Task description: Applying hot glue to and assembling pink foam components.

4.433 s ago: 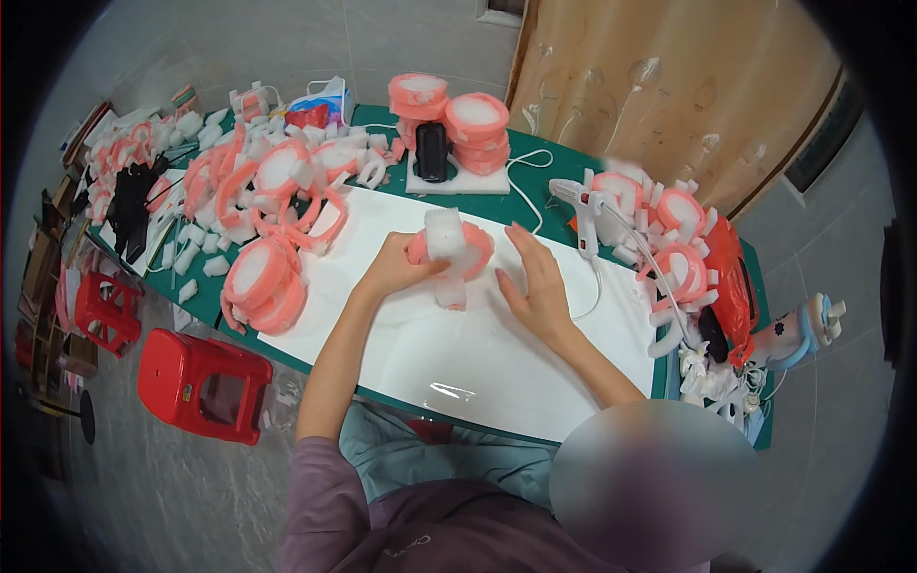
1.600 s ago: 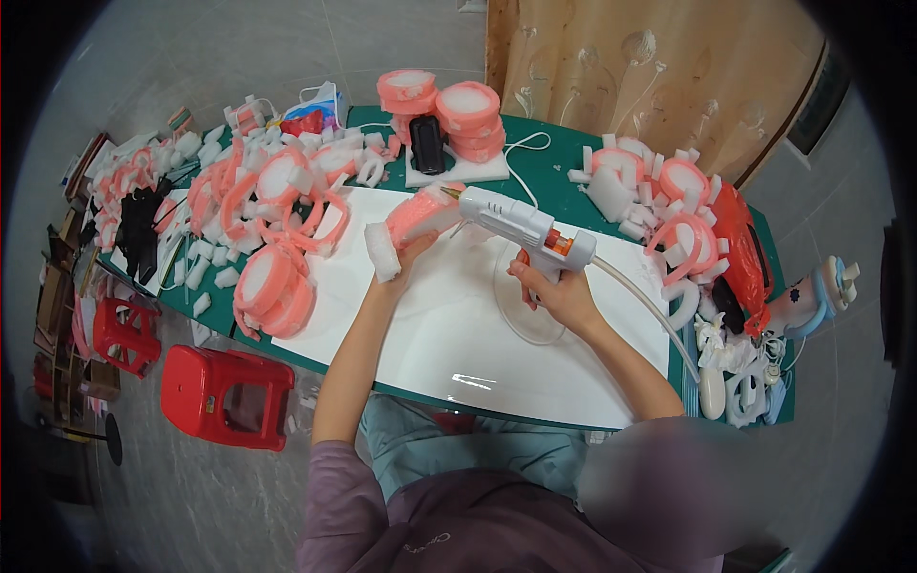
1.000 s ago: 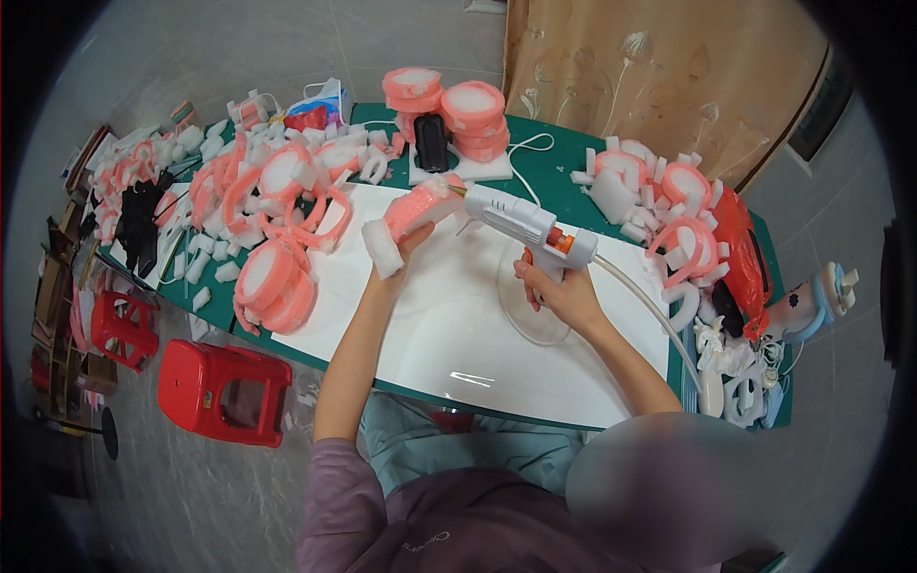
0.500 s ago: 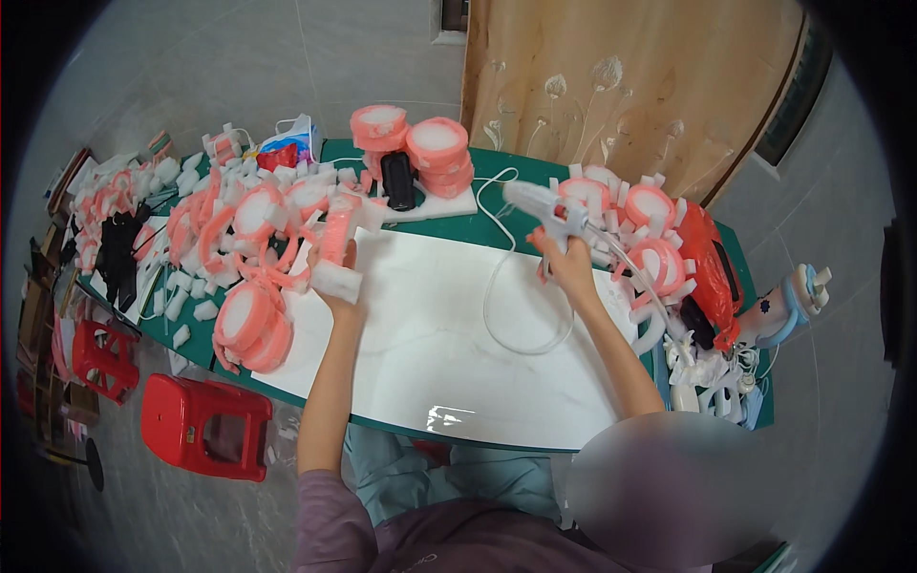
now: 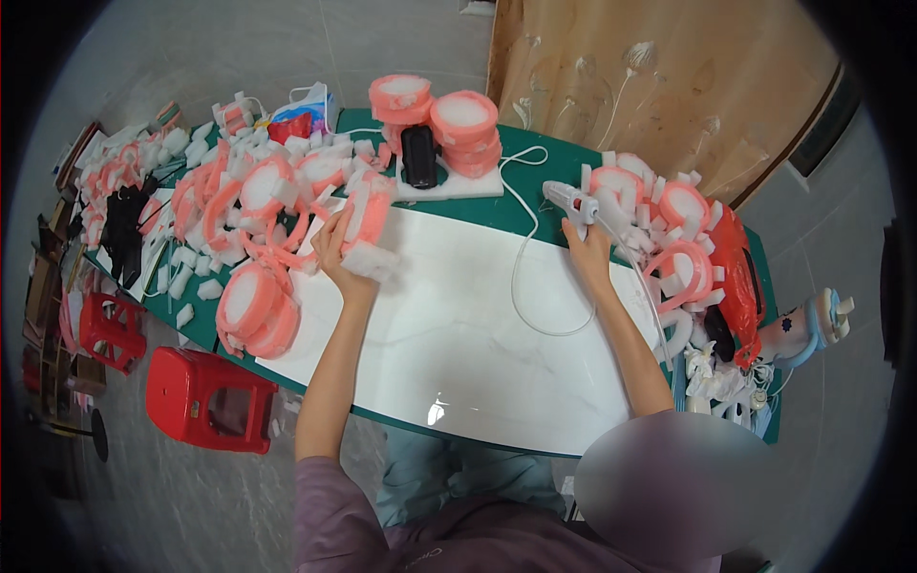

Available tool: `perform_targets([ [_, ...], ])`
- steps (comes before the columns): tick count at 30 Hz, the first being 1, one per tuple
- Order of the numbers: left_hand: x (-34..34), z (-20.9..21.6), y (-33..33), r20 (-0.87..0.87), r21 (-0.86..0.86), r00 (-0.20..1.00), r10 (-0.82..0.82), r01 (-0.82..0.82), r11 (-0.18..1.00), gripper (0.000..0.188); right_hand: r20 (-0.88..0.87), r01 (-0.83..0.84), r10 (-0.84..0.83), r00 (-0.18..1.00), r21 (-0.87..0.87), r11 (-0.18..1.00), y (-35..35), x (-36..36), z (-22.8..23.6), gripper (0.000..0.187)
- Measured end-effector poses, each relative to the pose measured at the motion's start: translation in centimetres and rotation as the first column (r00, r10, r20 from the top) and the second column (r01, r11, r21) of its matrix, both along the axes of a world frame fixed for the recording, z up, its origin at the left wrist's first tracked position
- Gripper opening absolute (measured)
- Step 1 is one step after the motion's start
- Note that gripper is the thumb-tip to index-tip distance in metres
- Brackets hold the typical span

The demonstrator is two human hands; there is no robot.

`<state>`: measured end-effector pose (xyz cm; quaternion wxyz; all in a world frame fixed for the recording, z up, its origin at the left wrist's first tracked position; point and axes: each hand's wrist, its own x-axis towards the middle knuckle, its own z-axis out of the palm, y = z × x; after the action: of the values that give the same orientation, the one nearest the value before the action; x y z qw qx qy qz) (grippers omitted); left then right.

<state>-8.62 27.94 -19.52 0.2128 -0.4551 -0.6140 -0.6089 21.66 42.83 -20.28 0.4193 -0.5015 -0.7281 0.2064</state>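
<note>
My left hand (image 5: 333,250) grips a pink and white foam ring piece (image 5: 368,224) at the left edge of the white board (image 5: 449,334), close to a heap of similar foam rings (image 5: 258,191). My right hand (image 5: 583,244) holds a white glue gun (image 5: 571,199) near the board's far right corner, its nozzle pointing left. The gun's white cable (image 5: 523,286) loops across the board.
The green table (image 5: 535,181) carries stacked pink foam discs (image 5: 463,129), a black device (image 5: 418,156) on a white foam slab, and more foam rings (image 5: 683,258) on the right. Red stools (image 5: 212,399) stand on the floor at left. A wooden panel (image 5: 659,86) stands behind.
My left hand carried the foam piece from the board's middle out to the left pile. My right hand moved the glue gun away to the right, toward the table's far side.
</note>
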Motion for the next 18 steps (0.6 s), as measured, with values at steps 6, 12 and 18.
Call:
perform_targets([
  [6, -0.5, -0.2, 0.3, 0.022, -0.006, 0.999, 0.035, -0.035, 0.999, 0.049, -0.047, -0.007, 0.0, 0.999, -0.145, 0.989, -2.9, 0.1, 2.4, 0.043],
  [12, -1.2, -1.2, 0.0, 0.062, 0.043, 0.998, 0.005, -0.008, 0.999, 0.048, 0.22, -0.24, 0.187, 0.957, 0.247, 0.939, -18.1, 2.9, 6.1, 0.038],
  [18, -0.2, -1.0, 0.3, 0.0, 0.062, 0.998, -0.056, 0.056, 0.997, 0.049, -0.233, -0.711, 0.772, 0.591, -0.603, 0.362, -32.7, 4.3, -1.0, 0.019],
])
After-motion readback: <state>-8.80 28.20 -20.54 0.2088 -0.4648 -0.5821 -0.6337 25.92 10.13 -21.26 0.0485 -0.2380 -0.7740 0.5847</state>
